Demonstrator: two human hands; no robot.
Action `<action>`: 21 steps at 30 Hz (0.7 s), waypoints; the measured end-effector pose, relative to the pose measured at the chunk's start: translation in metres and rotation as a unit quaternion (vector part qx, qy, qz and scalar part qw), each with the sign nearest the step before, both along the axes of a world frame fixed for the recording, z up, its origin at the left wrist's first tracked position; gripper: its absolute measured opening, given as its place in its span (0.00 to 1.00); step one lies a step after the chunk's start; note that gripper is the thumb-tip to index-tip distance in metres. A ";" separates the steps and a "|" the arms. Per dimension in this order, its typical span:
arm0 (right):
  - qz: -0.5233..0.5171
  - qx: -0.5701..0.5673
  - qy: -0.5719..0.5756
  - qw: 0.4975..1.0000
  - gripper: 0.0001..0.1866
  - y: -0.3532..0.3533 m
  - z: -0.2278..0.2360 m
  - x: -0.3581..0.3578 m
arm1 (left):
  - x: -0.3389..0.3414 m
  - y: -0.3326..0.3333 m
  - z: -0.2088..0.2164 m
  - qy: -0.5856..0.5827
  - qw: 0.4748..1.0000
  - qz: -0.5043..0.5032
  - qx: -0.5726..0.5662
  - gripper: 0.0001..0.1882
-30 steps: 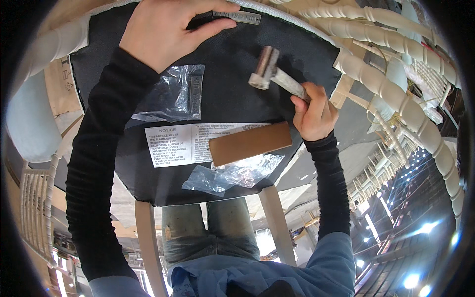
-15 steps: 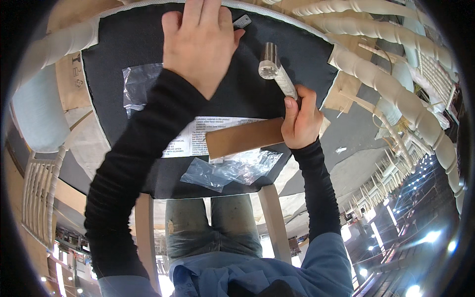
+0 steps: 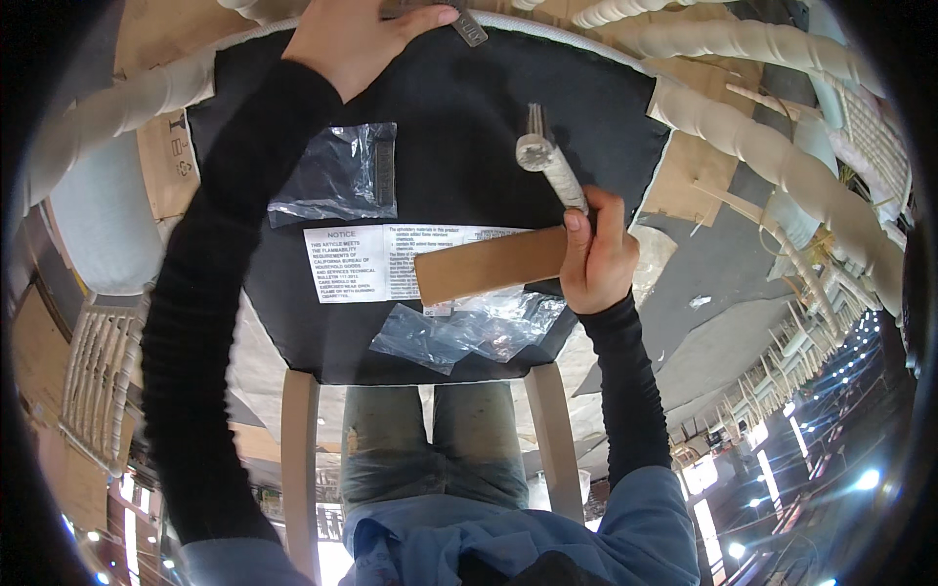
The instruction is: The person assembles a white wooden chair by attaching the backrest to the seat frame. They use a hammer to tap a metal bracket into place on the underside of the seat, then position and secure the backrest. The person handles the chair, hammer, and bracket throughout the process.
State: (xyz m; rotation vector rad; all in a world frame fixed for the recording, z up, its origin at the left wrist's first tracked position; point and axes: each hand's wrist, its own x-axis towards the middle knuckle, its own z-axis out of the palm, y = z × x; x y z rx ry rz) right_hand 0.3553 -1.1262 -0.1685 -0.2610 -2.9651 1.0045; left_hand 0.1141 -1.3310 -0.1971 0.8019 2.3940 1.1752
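My left hand (image 3: 354, 37) is at the far edge of the black fabric underside (image 3: 459, 127) of an upturned chair seat. Its thumb presses on a small grey metal plate (image 3: 470, 28) with raised lettering; the other fingers are partly cut off by the top of the picture. Over the seat's right side, my right hand (image 3: 598, 256) is wrapped round a hammer (image 3: 559, 181), its round metal head pointing away from me. A brown flat bar (image 3: 489, 266) reaches left from that hand over a printed label (image 3: 347, 264); whether the hand holds it too I cannot tell.
Clear plastic bags lie on the fabric, one (image 3: 337, 181) on the left with a dark strip in it, another (image 3: 459, 332) nearer me. Twisted pale chair legs (image 3: 743, 137) stick out on both far sides. Straight wooden legs (image 3: 300, 420) flank my knees. More chair frames (image 3: 96, 391) stand around.
My left hand has moved farther away and left, bringing the metal plate to the seat's far edge and uncovering the left bag. The right hand with the hammer has shifted slightly nearer me.
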 end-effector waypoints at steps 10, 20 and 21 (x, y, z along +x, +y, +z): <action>-0.032 -0.030 -0.009 0.999 0.09 -0.009 0.006 0.000 | -0.003 0.026 -0.020 -0.108 0.985 0.121 -0.053 0.18; -0.029 -0.036 0.000 0.999 0.08 -0.013 0.007 -0.010 | -0.031 0.030 -0.036 -0.166 0.975 0.047 -0.142 0.21; -0.027 -0.041 0.009 0.999 0.08 -0.014 0.004 -0.011 | -0.035 0.030 -0.041 -0.124 0.978 0.020 -0.167 0.22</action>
